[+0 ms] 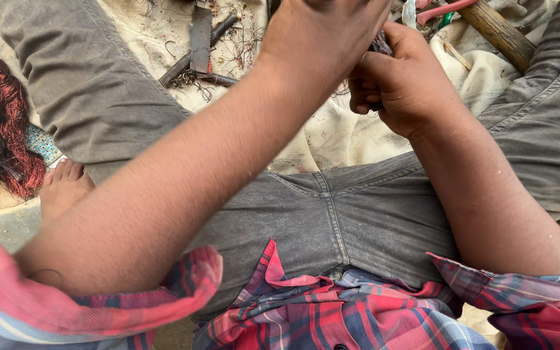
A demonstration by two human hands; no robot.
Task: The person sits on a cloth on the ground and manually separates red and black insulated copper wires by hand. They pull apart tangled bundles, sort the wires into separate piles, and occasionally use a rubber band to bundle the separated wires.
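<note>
a small dark bundle of wire (380,44) sits pinched between both hands, the left hand (322,39) closed over it from above, the right hand (400,81) curled tight beneath, mostly hiding it.

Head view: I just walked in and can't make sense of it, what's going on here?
A person sits cross-legged on a dirty cloth. The left hand and right hand meet over a small dark thing, mostly hidden. Metal tools and loose wire scraps lie ahead, a wooden handle at the right, and a coil of reddish wire at the left.
</note>
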